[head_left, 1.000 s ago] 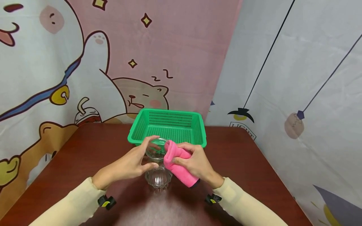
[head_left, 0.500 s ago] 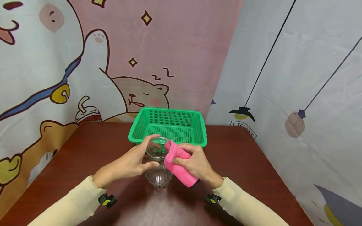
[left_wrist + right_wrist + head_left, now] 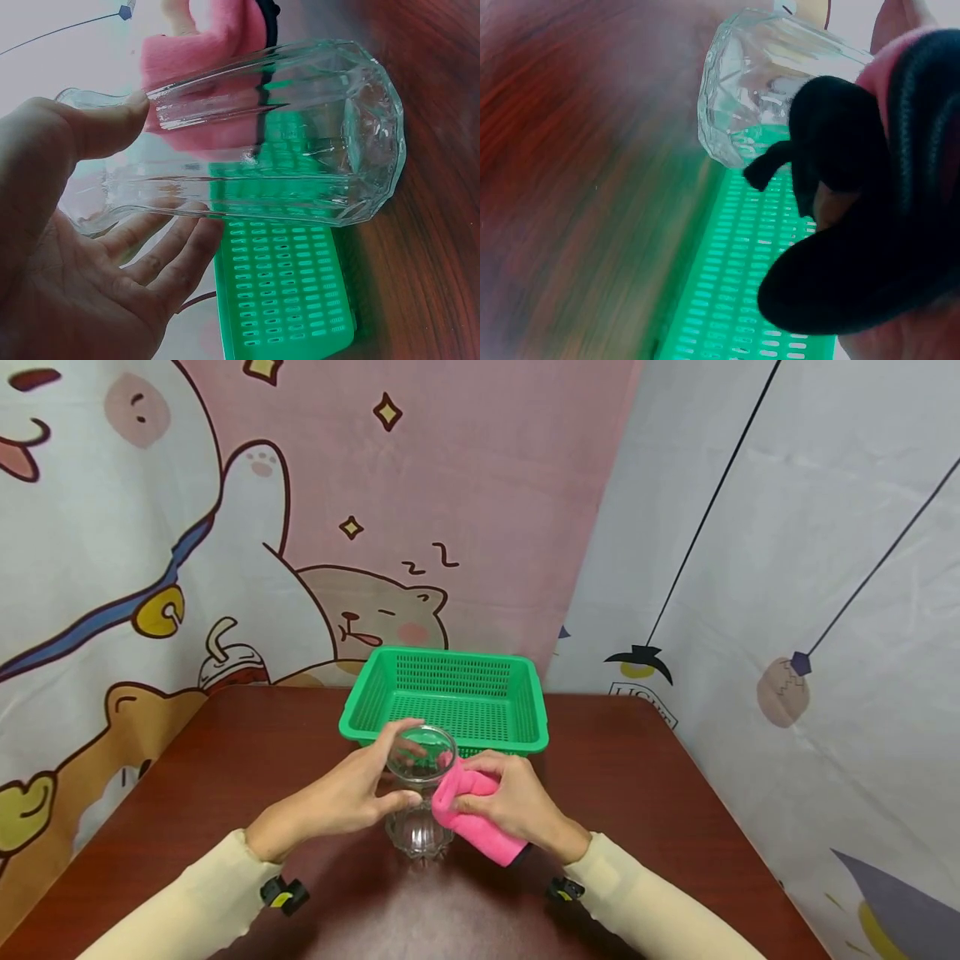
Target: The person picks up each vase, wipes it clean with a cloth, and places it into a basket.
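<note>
My left hand [image 3: 337, 797] grips a clear glass vase [image 3: 420, 839] around its neck, thumb on the near side and fingers on the far side. The vase stands roughly upright with its round mouth up; its faceted base [image 3: 375, 142] is close over the table. My right hand [image 3: 517, 802] holds a bunched pink cloth [image 3: 483, 837] with a black edge. The cloth lies against the vase's right side just below the rim. In the right wrist view, the cloth's dark edge [image 3: 907, 127] hides most of that hand, with the vase [image 3: 724, 90] beyond.
A green perforated plastic basket [image 3: 517, 745] sits right behind the vase on the dark red wooden table [image 3: 622, 793]. Behind the table hangs a cartoon-printed cloth backdrop [image 3: 517, 527], with a whitish one [image 3: 862, 710] at the right.
My right hand has shifted slightly down with the cloth, which has moved from the vase's rim to just below it, baring the mouth. My left hand and the vase have stayed put.
</note>
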Available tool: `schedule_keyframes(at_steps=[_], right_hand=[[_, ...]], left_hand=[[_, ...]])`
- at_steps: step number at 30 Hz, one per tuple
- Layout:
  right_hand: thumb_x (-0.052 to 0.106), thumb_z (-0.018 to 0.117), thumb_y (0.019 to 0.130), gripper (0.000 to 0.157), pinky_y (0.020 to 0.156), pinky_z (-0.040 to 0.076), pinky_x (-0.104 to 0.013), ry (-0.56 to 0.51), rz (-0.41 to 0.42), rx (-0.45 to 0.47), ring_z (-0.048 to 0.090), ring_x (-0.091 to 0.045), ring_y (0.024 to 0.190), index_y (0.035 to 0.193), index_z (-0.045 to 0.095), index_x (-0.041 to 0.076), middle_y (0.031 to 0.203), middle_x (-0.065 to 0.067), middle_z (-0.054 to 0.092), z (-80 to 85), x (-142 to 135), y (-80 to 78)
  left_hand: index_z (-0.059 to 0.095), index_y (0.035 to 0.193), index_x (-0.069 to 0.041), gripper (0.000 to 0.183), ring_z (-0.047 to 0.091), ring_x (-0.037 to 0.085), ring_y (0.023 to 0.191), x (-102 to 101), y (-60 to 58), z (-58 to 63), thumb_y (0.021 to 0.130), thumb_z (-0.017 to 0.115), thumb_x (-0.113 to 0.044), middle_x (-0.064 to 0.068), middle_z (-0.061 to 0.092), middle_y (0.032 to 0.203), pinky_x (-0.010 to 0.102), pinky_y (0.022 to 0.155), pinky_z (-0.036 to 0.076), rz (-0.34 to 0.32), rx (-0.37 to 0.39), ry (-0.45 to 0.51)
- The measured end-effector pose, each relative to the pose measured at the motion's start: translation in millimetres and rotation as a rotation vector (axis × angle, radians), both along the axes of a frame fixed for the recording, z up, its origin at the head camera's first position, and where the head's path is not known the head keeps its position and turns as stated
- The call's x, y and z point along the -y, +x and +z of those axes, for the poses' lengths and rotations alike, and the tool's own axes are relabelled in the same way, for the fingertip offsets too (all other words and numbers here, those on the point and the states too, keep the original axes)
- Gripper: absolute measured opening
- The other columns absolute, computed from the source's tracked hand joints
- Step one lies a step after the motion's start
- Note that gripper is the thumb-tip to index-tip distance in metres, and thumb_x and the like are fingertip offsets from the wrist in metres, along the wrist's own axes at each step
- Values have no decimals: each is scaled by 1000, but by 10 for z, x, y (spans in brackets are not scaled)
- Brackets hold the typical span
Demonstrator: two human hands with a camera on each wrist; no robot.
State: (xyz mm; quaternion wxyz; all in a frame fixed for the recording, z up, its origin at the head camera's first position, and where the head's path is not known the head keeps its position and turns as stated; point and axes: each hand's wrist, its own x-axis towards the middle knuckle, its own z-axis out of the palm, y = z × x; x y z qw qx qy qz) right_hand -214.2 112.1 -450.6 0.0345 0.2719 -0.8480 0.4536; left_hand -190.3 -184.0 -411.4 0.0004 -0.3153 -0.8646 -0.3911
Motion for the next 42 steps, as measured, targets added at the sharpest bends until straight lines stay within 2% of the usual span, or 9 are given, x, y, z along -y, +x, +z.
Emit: schedule_keyframes(at_steps=[5,11,14,19,22,28,35,42], right_hand=[[30,106,88,34,84,60,-24,133,23,3,72,-9,101,119,91,23,112,7,85,-28,-32,-2],[30,107,86,32,84,59,-25,301,65,-113,72,-9,100,112,91,18,109,4,86,-90,-51,-23],[29,107,87,29,77,57,-25,364,89,-118,68,-9,91,106,90,16,99,2,83,-122,-59,-27],[27,107,87,37,82,65,-28,466,105,-133,77,-15,99,113,90,7,110,-6,86,-182,-73,-5],[26,108,86,42,90,69,-34,493,103,-158,82,-22,110,118,89,5,121,-11,86,-203,-71,10],[24,108,85,46,87,70,-35,516,93,-174,80,-20,104,121,87,5,116,-7,82,-223,-50,25],[23,108,85,47,89,71,-36,511,96,-191,81,-22,107,121,86,2,118,-10,83,-243,-46,26],[23,107,86,45,89,71,-36,475,101,-198,82,-23,109,120,87,2,120,-11,84,-249,-62,29]], left_hand=[[25,179,-17,97,76,31,134,9,17,-5,106,89,-21,15,71,155,60,113,65,2,10,-4],[25,179,-18,98,75,32,135,7,27,6,106,90,-19,15,71,155,58,113,66,5,10,-4],[25,179,-19,98,75,32,136,11,22,4,106,89,-19,15,71,156,57,114,66,6,5,-3],[25,180,-20,96,74,32,138,12,23,-2,107,88,-21,15,71,157,58,114,65,1,5,-2],[25,180,-19,96,74,33,139,8,26,3,107,88,-19,15,71,157,60,114,65,-1,8,0],[25,179,-18,96,73,34,138,6,34,13,107,88,-16,17,70,157,64,115,63,2,15,4],[25,179,-18,96,74,33,138,9,29,2,107,88,-20,16,71,156,59,114,65,2,6,-1],[24,180,-19,96,74,33,139,7,26,4,107,88,-21,16,70,157,59,114,65,1,6,0]])
